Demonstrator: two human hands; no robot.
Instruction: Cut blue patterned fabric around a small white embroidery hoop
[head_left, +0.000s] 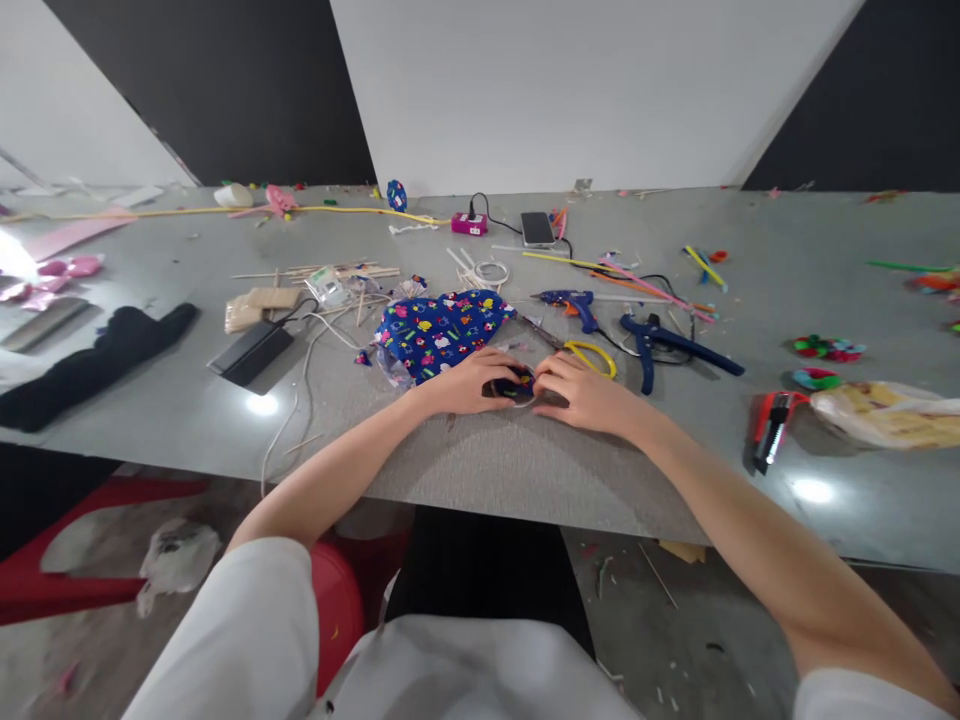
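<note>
Left hand [469,383]: curled inward, gripping
Right hand [581,393]: bent-fingered, pinching, just beside left
Arms [341,463]: stretched forward, converging

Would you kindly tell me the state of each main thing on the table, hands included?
Left hand: curled on the small patterned piece
Right hand: fingertips on the same piece
Magenta power block: one plug inserted
Phone-like device: lying flat
Glue gun: lying on its side
Yellow-handled scissors: lying down, blades' opening unclear
Blue hand tool: handles spread apart
Utility knife: lying down
</note>
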